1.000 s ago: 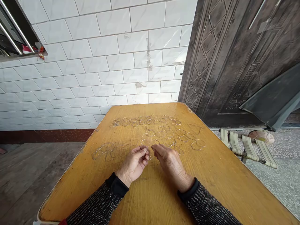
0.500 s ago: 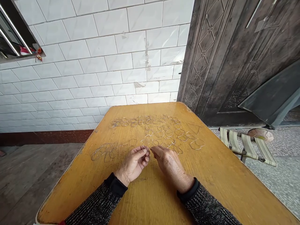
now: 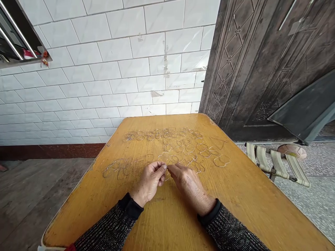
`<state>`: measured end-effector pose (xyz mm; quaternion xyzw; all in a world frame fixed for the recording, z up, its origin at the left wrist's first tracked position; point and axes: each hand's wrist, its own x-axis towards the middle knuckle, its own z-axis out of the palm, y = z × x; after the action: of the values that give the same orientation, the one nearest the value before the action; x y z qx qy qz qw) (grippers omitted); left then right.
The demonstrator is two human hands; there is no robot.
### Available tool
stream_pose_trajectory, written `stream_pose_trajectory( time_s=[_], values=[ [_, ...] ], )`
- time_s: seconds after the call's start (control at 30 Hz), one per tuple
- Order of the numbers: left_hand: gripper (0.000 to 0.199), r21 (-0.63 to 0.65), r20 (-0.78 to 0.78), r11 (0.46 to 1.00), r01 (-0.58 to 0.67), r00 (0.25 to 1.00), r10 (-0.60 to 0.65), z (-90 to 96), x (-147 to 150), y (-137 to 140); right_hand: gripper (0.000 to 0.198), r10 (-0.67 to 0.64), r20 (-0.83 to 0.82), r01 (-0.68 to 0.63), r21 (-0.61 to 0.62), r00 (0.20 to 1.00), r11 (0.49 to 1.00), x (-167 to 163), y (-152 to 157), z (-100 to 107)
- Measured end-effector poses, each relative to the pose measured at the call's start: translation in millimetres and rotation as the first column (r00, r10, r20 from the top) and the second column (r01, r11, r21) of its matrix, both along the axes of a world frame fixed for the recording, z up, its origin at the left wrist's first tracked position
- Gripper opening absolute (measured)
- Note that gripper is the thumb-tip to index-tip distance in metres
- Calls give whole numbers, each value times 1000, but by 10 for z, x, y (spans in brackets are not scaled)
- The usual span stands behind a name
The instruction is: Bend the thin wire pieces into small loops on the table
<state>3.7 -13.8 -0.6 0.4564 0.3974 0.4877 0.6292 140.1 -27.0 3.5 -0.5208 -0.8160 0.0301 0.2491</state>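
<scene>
My left hand is closed in a pinch on a thin looped wire, just above the middle of the wooden table. Right beside it, my right hand is closed too, its fingertips meeting the same wire close to the left thumb. Part of the wire curves up beyond the fingers and a bit shows below them; the rest is hidden by the hands. Around them lie several bent wire loops: a tangled group to the left, a single loop to the right, and a row farther back.
A white tiled wall stands behind the table. At the right are a dark carved metal door and a folding stool with striped straps. A barred window is at upper left.
My left hand has turned slightly, its fingers curling more tightly toward the thumb. The right hand stays nearly in place. The view has shifted a little.
</scene>
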Motion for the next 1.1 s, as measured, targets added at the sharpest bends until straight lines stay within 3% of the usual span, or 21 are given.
stream_pose_trajectory(
  time_s=[0.1, 0.2, 0.27, 0.47, 0.73, 1.1],
  values=[
    [23, 16, -23, 1000, -16, 1000, 16, -8, 0, 3, 20, 9, -220, -26, -73, 975, 997, -16, 16, -32],
    [23, -10, 19, 998, -64, 998, 64, -9, 1, 10, 16, -23, -506, -78, -177, 862, 981, -47, 30, -67],
    [24, -4, 44, 997, -78, 996, 78, -11, 1, 14, 16, -49, -590, -116, -237, 806, 964, -70, 36, -84],
    [26, 18, 33, 997, -77, 997, 77, -34, -1, 20, 28, -58, -616, -232, -380, 786, 895, -103, 34, -88],
    [30, -161, 100, 986, -39, 993, 56, -9, -38, 37, 21, -44, -520, -148, -321, 853, 936, -87, 28, -89],
    [29, -321, 220, 943, 83, 975, -11, 72, -92, 41, 20, 6, -477, -179, -318, 879, 931, -38, 37, -64]
  ],
)
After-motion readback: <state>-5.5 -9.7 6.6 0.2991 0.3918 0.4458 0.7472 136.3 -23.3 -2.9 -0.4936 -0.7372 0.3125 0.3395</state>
